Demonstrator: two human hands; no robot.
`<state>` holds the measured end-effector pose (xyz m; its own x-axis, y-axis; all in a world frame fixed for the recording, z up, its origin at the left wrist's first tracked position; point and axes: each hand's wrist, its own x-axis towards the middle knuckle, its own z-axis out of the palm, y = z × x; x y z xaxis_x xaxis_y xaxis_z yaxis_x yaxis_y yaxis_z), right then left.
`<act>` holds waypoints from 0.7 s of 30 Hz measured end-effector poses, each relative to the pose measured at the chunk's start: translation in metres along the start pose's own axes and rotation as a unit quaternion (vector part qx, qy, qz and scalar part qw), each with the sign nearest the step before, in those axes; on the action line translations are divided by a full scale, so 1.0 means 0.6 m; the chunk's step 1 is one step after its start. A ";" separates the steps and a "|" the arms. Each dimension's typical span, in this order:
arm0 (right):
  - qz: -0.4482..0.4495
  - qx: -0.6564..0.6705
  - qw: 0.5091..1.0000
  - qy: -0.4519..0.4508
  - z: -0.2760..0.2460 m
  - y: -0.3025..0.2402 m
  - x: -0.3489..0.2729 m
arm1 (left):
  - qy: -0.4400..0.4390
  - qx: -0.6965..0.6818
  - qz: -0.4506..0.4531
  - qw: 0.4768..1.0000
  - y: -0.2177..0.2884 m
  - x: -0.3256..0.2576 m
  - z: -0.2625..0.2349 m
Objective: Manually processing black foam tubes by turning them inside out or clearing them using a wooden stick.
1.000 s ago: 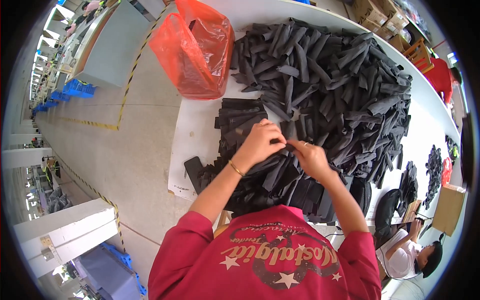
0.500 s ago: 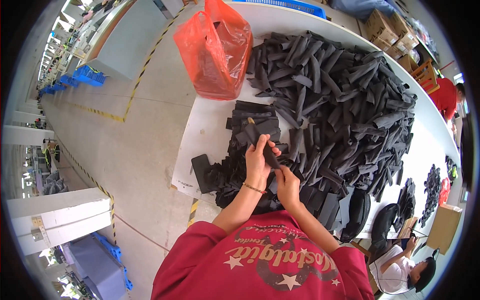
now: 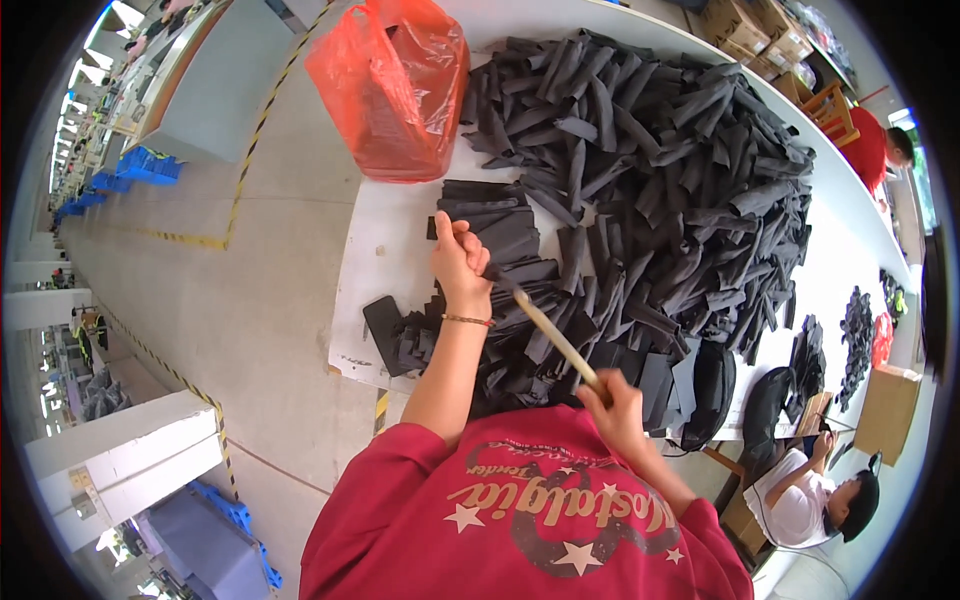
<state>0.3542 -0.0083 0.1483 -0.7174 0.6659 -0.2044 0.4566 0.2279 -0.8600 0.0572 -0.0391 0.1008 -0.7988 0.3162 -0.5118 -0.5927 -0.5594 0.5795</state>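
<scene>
My right hand (image 3: pixel 615 405) grips the near end of a pale, slim wooden stick (image 3: pixel 555 335), which slants up and left across the table. The stick's far end meets a dark fabric strip (image 3: pixel 499 277) beside my left hand (image 3: pixel 462 255). My left fingers are curled round that strip, thumb upward, and hide most of it. Under and beyond this hand lies a row of flat black fabric pieces (image 3: pixel 490 215). To the right spreads a big loose heap of rolled black fabric strips (image 3: pixel 650 180).
A red plastic bag (image 3: pixel 400 100) stands at the table's far left. A flat black rectangular object (image 3: pixel 381 325) lies near the left table edge (image 3: pixel 345 290). Black curved pieces (image 3: pixel 710 395) sit at right. One person in white (image 3: pixel 790 500) and another in red (image 3: pixel 868 150) are at right.
The stick's tip stuck out beyond the black fabric piece; now most of the stick is drawn out, toward me. My right hand moved right and nearer, my left hand left and slightly farther.
</scene>
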 end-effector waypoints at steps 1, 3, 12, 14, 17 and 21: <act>-0.006 0.035 0.999 0.025 0.006 -0.026 0.030 | 0.050 -0.012 -0.028 0.998 -0.018 -0.008 0.006; -0.096 0.079 0.987 0.103 0.037 -0.046 0.095 | 0.070 0.014 -0.060 0.996 -0.066 -0.045 0.024; 0.093 0.240 0.966 -0.028 0.005 -0.070 0.226 | -0.444 0.387 -0.119 0.799 -0.061 -0.092 0.005; -0.005 0.203 0.979 0.033 0.000 -0.041 0.265 | -0.418 0.395 -0.191 0.796 -0.058 -0.097 0.018; 0.001 0.188 0.979 0.077 -0.020 -0.090 0.328 | -0.356 0.392 -0.182 0.828 -0.069 -0.109 0.024; -0.070 0.178 0.968 0.161 -0.014 -0.146 0.414 | -0.324 0.417 -0.060 0.847 -0.049 -0.104 0.058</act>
<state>0.1405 0.1429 0.1767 -0.5313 0.8465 0.0338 0.1149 0.1115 -0.9871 0.1208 -0.0157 0.1375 -0.4556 0.8380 -0.3004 -0.3243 0.1581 0.9327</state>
